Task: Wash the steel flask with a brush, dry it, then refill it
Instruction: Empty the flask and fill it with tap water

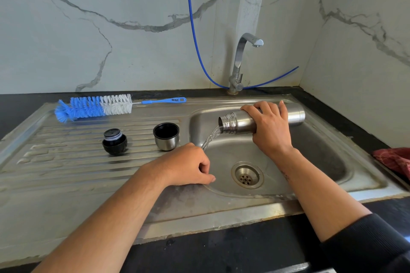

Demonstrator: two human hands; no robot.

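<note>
My right hand (269, 126) grips the steel flask (237, 122) around its middle and holds it sideways over the sink basin (315, 153), mouth to the left. Water pours from the mouth into the basin. My left hand (188, 165) rests on the basin's left rim with its fingers loosely curled and holds nothing. On the drainboard stand the flask's steel cup lid (166, 136), open side up, and its black stopper (114, 141). A blue and white bottle brush (95, 107) lies at the back of the drainboard.
The steel tap (240, 62) stands behind the basin with its spout turned right and no water running. A blue hose (195, 35) hangs down the marble wall. A red cloth (393, 158) lies on the black counter at the right. The drain (247, 175) is open.
</note>
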